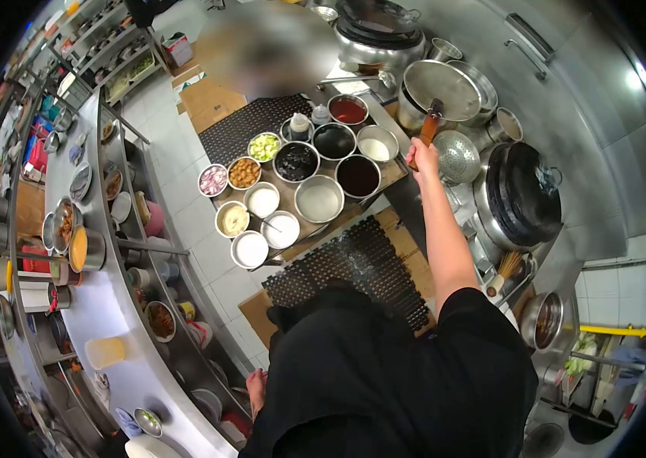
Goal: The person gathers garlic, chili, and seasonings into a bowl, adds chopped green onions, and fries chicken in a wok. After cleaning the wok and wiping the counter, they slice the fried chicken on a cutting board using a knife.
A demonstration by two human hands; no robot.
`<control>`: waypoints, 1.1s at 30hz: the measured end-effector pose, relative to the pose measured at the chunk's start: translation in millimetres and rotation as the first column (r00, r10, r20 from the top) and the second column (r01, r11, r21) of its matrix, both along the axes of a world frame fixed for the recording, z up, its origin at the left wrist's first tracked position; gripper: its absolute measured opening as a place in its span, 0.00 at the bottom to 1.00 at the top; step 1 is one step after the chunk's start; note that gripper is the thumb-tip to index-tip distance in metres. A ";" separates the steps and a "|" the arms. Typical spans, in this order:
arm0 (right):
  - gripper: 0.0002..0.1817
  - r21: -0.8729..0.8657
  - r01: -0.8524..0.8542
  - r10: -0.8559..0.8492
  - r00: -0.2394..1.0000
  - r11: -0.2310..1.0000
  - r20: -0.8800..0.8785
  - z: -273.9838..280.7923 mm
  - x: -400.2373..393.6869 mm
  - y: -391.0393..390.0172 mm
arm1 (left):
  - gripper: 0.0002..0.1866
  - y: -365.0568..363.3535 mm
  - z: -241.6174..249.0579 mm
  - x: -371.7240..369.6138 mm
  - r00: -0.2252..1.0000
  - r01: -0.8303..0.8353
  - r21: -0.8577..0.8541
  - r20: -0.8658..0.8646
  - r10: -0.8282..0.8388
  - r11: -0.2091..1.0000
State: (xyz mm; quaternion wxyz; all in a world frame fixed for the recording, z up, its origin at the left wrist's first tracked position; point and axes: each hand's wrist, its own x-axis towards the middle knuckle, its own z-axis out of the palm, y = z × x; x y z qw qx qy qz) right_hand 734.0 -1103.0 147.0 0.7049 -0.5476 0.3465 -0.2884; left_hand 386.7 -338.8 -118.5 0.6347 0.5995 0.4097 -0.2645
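My right hand is closed round the wooden handle of a tool at the stove's front edge. Beside that hand is a round perforated metal strainer, with a large metal pot just beyond it. To the hand's left, metal bowls hold white powder, dark liquid and red sauce. Low at my left side, my left hand is partly hidden by my black clothing, its fingers curled near the counter's edge. Whether it holds anything cannot be made out.
A steel counter with bowls and containers runs along the left. On the right are a black-lidded pot, a bamboo brush and a metal pot. Black perforated mats lie on the floor. A blurred area covers the top centre.
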 end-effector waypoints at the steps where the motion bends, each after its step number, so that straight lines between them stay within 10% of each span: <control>1: 0.09 0.022 -0.008 0.008 1.000 1.000 -0.004 -4.5 2.4 -5.8 | 0.17 -30.7 30.6 3.7 0.992 0.121 0.024 0.020 -0.121 0.992; 3: 0.06 0.060 -0.018 0.017 1.000 0.998 0.019 -18.1 7.1 -14.3 | 0.18 -69.6 75.8 14.2 0.861 0.500 0.156 0.018 -0.508 0.852; 8: 0.22 0.268 -0.145 0.143 0.989 0.953 0.028 -58.9 -7.7 -20.1 | 0.23 -91.1 5.6 -75.3 0.930 0.369 0.207 -0.089 -0.358 0.906; 12: 0.48 0.539 -0.236 0.171 0.971 0.808 0.170 -68.1 -39.9 10.0 | 0.25 -108.7 61.3 -97.1 0.951 0.308 0.348 -0.076 -0.301 0.886; 14: 0.46 0.565 -0.172 0.146 0.985 0.807 0.092 -77.8 -61.1 42.8 | 0.26 -100.5 29.9 -122.5 0.979 0.140 0.309 -0.185 -0.085 0.941; 15: 0.44 0.608 -0.480 0.323 0.877 0.632 0.356 -131.7 -79.7 26.9 | 0.26 -107.0 51.0 -120.8 0.986 0.133 0.414 -0.151 -0.076 0.900; 17: 0.39 0.722 -0.372 0.445 0.890 0.584 0.098 -104.9 -103.9 105.5 | 0.24 -113.4 34.7 -143.7 0.986 -0.100 0.426 -0.081 0.148 0.899; 21: 0.31 0.685 -0.580 0.855 0.504 0.440 -0.123 -97.8 -137.4 244.3 | 0.22 -138.0 34.4 -179.6 0.959 -0.279 0.415 0.083 0.269 0.866; 25: 0.25 0.247 -0.968 0.931 -0.128 -0.042 -0.341 -50.3 -152.8 419.1 | 0.20 -148.7 67.3 -267.8 0.943 -0.331 0.512 0.172 0.283 0.793; 27: 0.19 0.049 -0.911 0.825 -0.392 -0.409 -0.406 -28.7 -172.2 515.0 | 0.21 -156.1 49.4 -344.7 0.754 -0.652 0.275 0.131 0.644 0.707; 29: 0.15 -0.171 -0.628 0.641 -0.678 -0.759 -0.360 0.4 -232.7 640.6 | 0.20 -192.4 28.6 -469.7 0.394 -0.833 0.464 0.114 0.912 0.302; 31: 0.13 -0.300 -0.343 0.426 -0.861 -0.890 -0.277 37.2 -300.6 731.9 | 0.17 -232.1 22.8 -551.7 0.143 -0.894 0.434 0.046 0.989 0.109; 33: 0.13 -0.249 -0.165 0.235 -0.931 -0.954 -0.281 67.0 -364.2 808.9 | 0.17 -275.3 65.0 -563.5 -0.264 -0.858 0.382 0.247 0.932 -0.344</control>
